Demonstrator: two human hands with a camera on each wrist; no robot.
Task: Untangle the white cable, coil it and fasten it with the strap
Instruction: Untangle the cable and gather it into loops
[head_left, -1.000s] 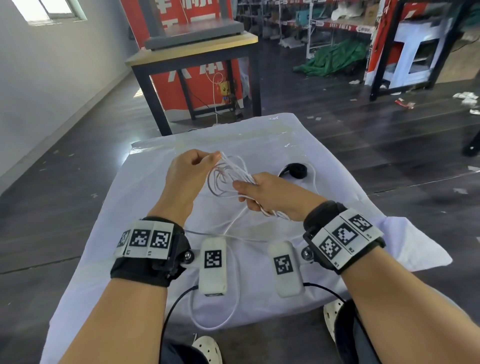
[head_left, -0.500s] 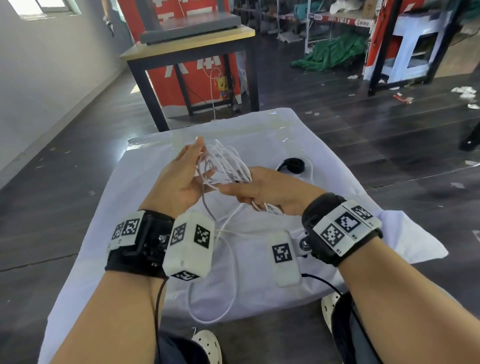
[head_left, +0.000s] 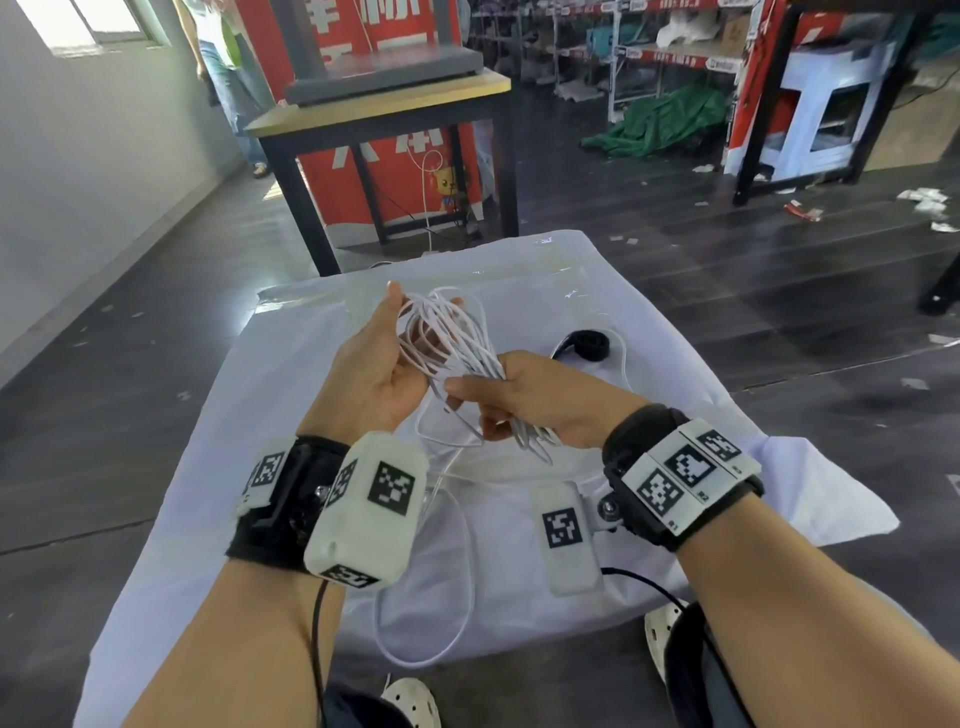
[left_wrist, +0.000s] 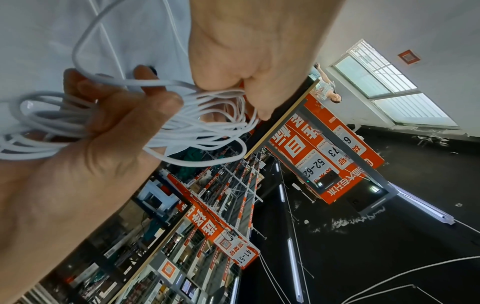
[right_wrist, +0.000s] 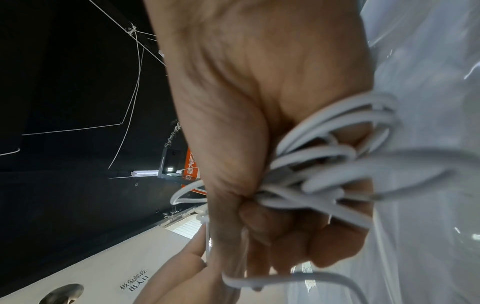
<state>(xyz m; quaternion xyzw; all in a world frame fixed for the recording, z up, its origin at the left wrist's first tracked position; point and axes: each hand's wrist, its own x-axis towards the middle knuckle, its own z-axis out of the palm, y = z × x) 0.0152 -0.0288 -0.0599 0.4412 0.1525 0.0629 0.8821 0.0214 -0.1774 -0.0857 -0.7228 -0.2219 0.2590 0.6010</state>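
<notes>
Holding the white cable (head_left: 451, 340) above the white cloth (head_left: 675, 415), both hands are raised over the covered table in the head view. The left hand (head_left: 371, 374) stands palm inward with fingers extended upward, the loops resting against its palm. The right hand (head_left: 524, 400) grips the lower part of the bundle, fingers curled round the gathered strands. A loose run of the cable hangs from the bundle down to the cloth and curves over its near edge. The black strap (head_left: 589, 344) lies on the cloth just beyond the right hand, apart from the cable bundle. Both wrists carry black bands with square black-and-white coded markers.

Left wrist view: the left hand (left_wrist: 226, 51) shows its thumb base, several cable (left_wrist: 197, 123) loops passing beneath it; the right hand (left_wrist: 111, 123) closes round the same loops. Red signs behind read "52-6", "73" and "41-51", with further characters too distorted to read.

Right wrist view: the right hand (right_wrist: 272, 144) is clenched on the cable (right_wrist: 324, 164), strands bunched between palm and fingers. The left hand's fingers (right_wrist: 192, 253) are partly visible below. Writing on the wall is not legible with certainty.
</notes>
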